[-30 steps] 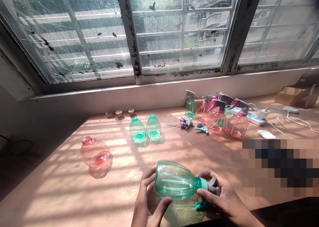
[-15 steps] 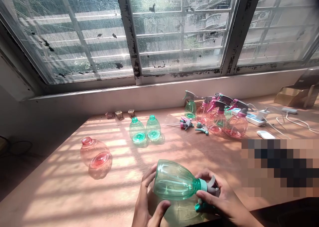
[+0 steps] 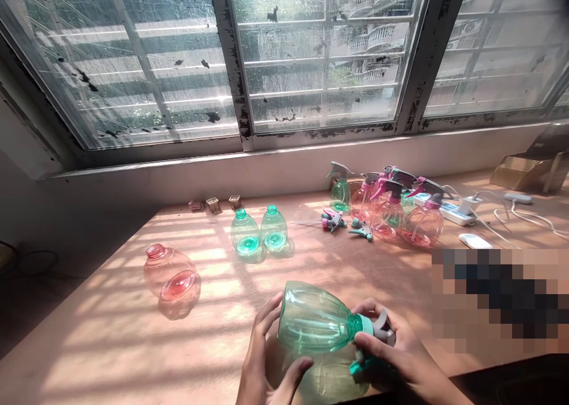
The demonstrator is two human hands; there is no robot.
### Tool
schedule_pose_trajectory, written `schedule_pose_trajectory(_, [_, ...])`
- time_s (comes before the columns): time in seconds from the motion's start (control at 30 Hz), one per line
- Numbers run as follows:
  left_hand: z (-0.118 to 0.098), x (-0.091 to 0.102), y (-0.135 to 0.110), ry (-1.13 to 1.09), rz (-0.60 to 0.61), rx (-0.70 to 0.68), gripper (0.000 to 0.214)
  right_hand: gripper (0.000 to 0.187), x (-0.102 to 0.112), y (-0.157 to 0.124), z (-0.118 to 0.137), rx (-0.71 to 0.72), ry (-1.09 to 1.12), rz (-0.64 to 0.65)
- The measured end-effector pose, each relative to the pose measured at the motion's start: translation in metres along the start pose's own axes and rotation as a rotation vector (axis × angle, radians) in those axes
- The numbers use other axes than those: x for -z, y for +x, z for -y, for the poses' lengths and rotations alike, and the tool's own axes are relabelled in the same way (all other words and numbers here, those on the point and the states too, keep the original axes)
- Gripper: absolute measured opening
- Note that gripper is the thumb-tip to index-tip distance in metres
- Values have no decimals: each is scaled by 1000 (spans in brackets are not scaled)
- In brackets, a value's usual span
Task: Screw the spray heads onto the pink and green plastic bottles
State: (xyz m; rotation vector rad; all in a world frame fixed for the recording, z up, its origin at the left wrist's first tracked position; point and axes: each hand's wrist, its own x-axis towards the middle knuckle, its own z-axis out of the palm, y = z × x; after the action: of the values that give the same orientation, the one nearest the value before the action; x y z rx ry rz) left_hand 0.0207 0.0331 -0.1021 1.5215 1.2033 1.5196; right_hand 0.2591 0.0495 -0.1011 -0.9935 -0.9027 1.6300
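Note:
A clear green spray bottle (image 3: 313, 321) lies on its side in my hands near the table's front edge, base to the left. My left hand (image 3: 262, 363) cups its body, thumb under and fingers behind. My right hand (image 3: 398, 351) is wrapped round the grey and teal trigger head (image 3: 377, 334) that sits on the bottle's neck. Further back stand two open green bottles (image 3: 260, 233) with no heads, and a pink one (image 3: 171, 277) to the left. Two loose trigger heads (image 3: 347, 224) lie mid-table.
Several finished pink and green spray bottles (image 3: 391, 206) cluster at the back right beside a white power strip (image 3: 456, 212) with cables. Three small cups (image 3: 216, 203) stand by the window sill. A cardboard box (image 3: 527, 171) sits far right. A blurred patch covers the table's right side.
The bottle has tilted slightly, its base rising a little, while my right hand shifts on the trigger head. Everything else on the table is unchanged.

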Motion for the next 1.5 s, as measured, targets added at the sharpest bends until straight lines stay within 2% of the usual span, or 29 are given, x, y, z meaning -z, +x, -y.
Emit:
schedule_pose_trajectory(0.17, [1, 0, -5, -88, -20, 126, 45, 49, -3, 0, 0, 21, -36, 7])
schedule_pose_trajectory(0.33, [0, 5, -3, -72, -10, 204, 48, 47, -4, 1, 0, 84, -83, -42])
schedule_pose_trajectory(0.73, [0, 3, -2, -66, -24, 191, 43, 52, -6, 0, -2, 52, -17, -42])
schedule_pose_trajectory(0.87, [1, 5, 1, 13, 11, 69, 46, 55, -7, -1, 1, -9, 46, 0])
schedule_pose_trajectory(1.0, [4, 7, 4, 70, 44, -11, 43, 62, -5, -1, 4, -37, 56, -27])
schedule_pose_trajectory(1.17, [2, 7, 4, 89, 36, 50, 57, 57, -5, -2, 5, 5, 10, -19])
schedule_pose_trajectory(1.3, [0, 6, 3, 20, 7, 136, 52, 54, -7, -2, 5, 0, 14, -5])
schedule_pose_trajectory(1.5, [5, -1, 1, 12, -22, 44, 47, 60, -6, -1, 4, -16, 50, -54])
